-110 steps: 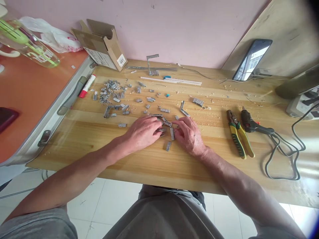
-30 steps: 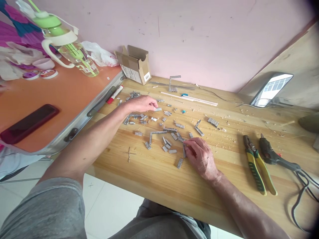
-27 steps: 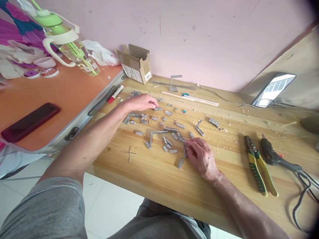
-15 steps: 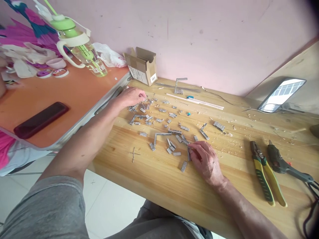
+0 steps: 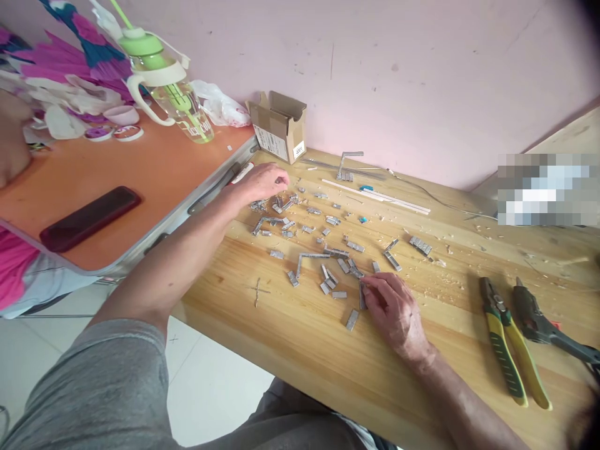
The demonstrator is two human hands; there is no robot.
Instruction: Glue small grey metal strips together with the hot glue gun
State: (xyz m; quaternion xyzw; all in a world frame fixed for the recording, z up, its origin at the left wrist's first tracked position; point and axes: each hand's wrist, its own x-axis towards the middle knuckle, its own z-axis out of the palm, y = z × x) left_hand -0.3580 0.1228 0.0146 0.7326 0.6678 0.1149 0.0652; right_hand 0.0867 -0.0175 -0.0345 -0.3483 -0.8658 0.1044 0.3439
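The left hand [image 5: 266, 181], fingers curled, is just beside the heap of small metal pieces [image 5: 284, 203]; whether it pinches one cannot be told. Well apart, the right hand [image 5: 394, 312] has its fingertips at a grey strip [image 5: 362, 296], its grip unclear. An L-shaped metal piece [image 5: 313, 255] lies between the hands on the bench [image 5: 281, 331].

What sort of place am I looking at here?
Probably a craft bench, perhaps at home: it bears pliers, what looks like a glue gun, and scattered small gray pieces.
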